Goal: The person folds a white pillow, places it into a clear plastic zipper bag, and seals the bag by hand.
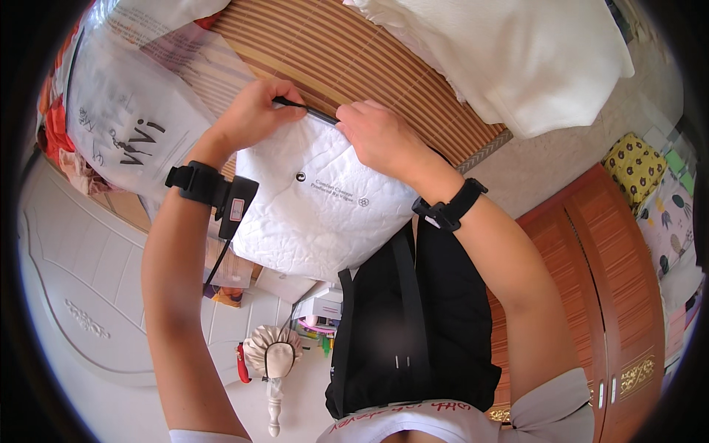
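Observation:
A crinkled white bag, with small print and symbols on its front, is held up before my body. Along its upper edge runs a narrow black strip, pinched by both hands. My left hand grips the left end between thumb and fingers. My right hand grips the same edge farther right, its fingers curled over the strip. A short stretch of strip shows between the two hands. What the bag holds is hidden.
A slatted bamboo mat lies beyond the hands. Translucent printed plastic bag at left, white cloth at upper right. A pale padded headboard stands left, reddish wooden cabinet doors right. A black strap-like cord hangs from my left wrist device.

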Tool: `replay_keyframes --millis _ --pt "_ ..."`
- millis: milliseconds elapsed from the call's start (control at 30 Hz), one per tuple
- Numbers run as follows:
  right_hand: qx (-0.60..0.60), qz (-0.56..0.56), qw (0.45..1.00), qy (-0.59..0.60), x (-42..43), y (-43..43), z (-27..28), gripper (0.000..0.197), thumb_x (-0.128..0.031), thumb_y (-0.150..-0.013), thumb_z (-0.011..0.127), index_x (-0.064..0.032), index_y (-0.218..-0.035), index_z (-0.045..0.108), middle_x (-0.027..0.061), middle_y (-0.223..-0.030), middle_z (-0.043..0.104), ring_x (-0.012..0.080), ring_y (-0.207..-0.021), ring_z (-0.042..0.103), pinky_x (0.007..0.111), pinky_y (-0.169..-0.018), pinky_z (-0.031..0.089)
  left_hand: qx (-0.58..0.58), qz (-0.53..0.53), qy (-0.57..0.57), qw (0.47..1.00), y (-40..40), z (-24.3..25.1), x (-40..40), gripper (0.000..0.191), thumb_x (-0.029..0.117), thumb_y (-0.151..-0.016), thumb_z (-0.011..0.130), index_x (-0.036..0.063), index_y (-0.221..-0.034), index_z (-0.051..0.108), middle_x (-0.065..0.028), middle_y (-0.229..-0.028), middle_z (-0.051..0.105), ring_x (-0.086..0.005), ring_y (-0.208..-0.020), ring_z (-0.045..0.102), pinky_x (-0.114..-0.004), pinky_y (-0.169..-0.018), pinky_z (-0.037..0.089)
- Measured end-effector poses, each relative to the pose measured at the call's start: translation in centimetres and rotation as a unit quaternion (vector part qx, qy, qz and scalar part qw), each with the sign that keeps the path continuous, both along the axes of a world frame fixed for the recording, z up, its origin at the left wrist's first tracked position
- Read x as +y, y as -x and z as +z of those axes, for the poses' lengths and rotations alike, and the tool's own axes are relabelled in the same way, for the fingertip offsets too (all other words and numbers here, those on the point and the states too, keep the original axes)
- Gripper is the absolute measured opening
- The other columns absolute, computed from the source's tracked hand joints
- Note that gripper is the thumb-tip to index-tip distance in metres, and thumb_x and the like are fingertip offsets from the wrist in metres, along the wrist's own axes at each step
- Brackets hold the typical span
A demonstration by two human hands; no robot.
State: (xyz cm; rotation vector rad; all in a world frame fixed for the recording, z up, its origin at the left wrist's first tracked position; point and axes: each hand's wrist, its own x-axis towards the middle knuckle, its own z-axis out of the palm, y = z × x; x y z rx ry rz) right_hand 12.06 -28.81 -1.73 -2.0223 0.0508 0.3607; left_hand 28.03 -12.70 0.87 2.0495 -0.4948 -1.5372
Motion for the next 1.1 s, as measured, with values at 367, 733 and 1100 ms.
replay_keyframes --millis 367,733,1100 --pt "0.029 -0.096 0.994 -0.045 -1.7 3.0 0.6 0.012 -0.016 -0.082 0.061 -0.0049 -0.082 0.057 0.0108 -0.079 0.058 0.0315 -0.08 0.056 0.041 -0.07 0.047 0.005 -0.005 -0.026 1.0 0.3 0.6 -0.3 0.01 0.008 -0.078 0.065 0.0 -0.083 0.061 -0.0006 -0.075 0.058 -0.0084 -0.072 0.051 -0.025 -0.067 0.042" --pt "0.173 -0.115 0.969 -0.132 -5.3 5.3 1.6 0.023 -0.021 -0.081 0.063 -0.0008 -0.092 0.065 0.0159 -0.093 0.064 0.0313 -0.088 0.06 0.037 -0.077 0.048 -0.169 -0.221 0.076 0.958 1.1 2.7 -3.7 0.014 0.004 -0.074 0.062 0.0016 -0.088 0.062 -0.0108 -0.09 0.062 -0.0279 -0.088 0.057 -0.035 -0.076 0.045" --pt "0.349 -0.082 0.904 -0.235 -7.6 7.0 1.0 0.026 -0.021 -0.09 0.057 0.0015 -0.101 0.063 0.0089 -0.095 0.067 0.0143 -0.085 0.06 0.027 -0.077 0.046 0.041 -0.315 -0.035 0.948 5.4 1.7 -8.4 0.018 0.013 -0.077 0.063 0.0047 -0.092 0.067 -0.0113 -0.09 0.066 -0.03 -0.085 0.061 -0.036 -0.074 0.048"
